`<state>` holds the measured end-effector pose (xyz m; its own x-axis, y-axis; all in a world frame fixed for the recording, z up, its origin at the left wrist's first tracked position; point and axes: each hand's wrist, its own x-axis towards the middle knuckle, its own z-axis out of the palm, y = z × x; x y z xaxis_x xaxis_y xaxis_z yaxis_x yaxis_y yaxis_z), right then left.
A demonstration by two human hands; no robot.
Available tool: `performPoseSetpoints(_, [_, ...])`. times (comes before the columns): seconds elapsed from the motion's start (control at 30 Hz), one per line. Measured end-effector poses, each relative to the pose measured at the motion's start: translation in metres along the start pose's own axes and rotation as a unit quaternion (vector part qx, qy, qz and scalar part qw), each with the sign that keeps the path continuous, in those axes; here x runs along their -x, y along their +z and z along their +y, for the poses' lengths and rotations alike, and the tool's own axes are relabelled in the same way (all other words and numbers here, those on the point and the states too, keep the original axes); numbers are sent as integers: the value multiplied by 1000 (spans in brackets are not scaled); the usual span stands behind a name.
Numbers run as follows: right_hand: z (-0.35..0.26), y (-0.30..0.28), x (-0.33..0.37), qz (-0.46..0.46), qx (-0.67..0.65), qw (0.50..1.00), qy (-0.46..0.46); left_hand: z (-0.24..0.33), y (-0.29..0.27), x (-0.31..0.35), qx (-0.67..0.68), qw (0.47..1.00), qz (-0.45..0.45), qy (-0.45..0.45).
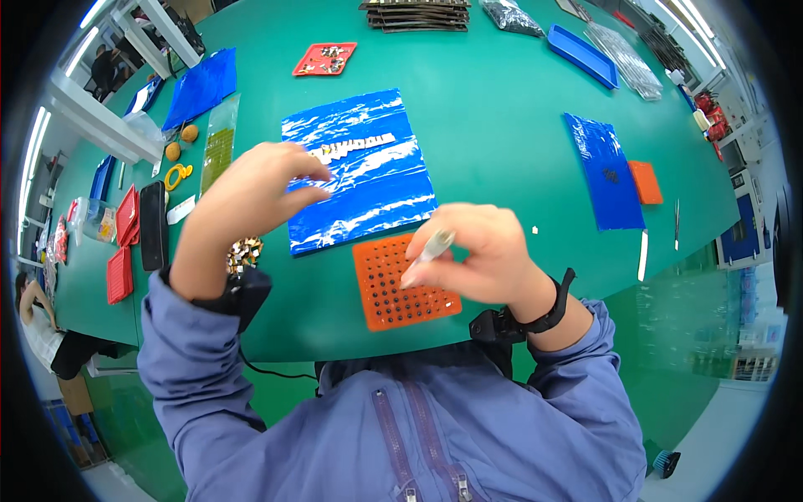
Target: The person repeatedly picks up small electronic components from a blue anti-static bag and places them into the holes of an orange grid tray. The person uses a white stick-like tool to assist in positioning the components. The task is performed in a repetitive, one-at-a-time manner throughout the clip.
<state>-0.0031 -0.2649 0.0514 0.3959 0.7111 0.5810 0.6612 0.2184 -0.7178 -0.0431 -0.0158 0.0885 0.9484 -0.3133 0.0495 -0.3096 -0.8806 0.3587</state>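
My right hand is closed around a small, pale, translucent tube-like thing, tilted above an orange tray. The tray has rows of holes, many with small black round pieces in them. My left hand reaches over the left edge of a shiny blue sheet, thumb apart from the bent fingers, and nothing shows between them. Close to its fingertips, a row of small white pieces lies across the sheet. A pile of small metallic and white parts sits beside my left wrist, partly hidden by it.
At the far side lie a red tray of small parts, a stack of dark trays and a blue tray. On the right are another blue sheet, an orange block and tweezers. Yellow scissors lie left.
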Motion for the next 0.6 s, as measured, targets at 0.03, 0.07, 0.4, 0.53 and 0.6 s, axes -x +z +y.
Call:
performPoseSetpoints(0.03, [4,-2,0,26,-28,999,14,-8,10,-14,-11,1000,13,14])
performPoseSetpoints(0.07, [9,-1,2,74,-177,979,73,-17,22,-29,-20,999,26,31])
performPoseSetpoints(0.4, [27,-12,5,148,-308,925,166,-38,93,-105,0,988,124,-93])
performPoseSetpoints(0.53, [29,-9,6,153,-296,929,159,-33,92,-110,-28,989,102,-103])
performPoseSetpoints(0.6, [29,-10,6,153,-300,928,159,-32,92,-110,-24,989,102,-101])
